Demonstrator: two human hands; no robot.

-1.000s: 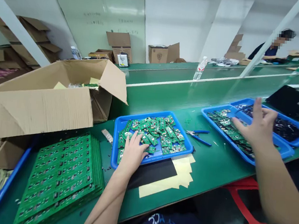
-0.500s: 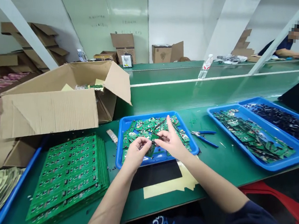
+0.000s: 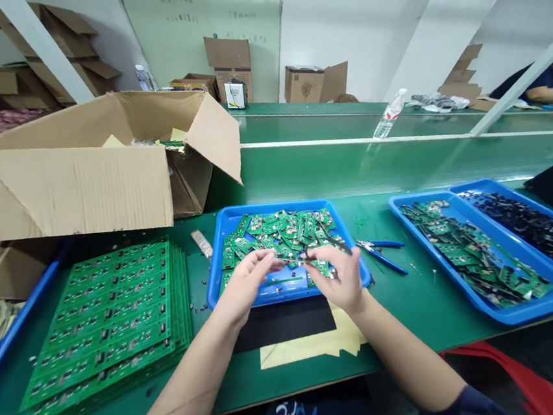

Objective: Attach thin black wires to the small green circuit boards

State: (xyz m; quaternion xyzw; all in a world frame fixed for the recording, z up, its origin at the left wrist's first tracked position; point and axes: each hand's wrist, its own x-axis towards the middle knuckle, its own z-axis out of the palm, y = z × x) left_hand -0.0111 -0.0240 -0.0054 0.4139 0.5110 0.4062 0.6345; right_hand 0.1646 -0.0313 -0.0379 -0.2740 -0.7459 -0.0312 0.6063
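Green printed circuit boards (image 3: pixel 281 229) lie heaped in a blue plastic tray (image 3: pixel 219 254) as the left hand (image 3: pixel 244 284) and right hand (image 3: pixel 335 278), close together above it, pinch a narrow board (image 3: pixel 291 260) seen edge-on between their fingertips, blue-handled pliers (image 3: pixel 383 257) lying just right of the tray.

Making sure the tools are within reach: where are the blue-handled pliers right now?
In the head view, the blue-handled pliers lie on the green bench just right of the blue tray of circuit boards, between it and a second blue tray, beyond the person's right hand.
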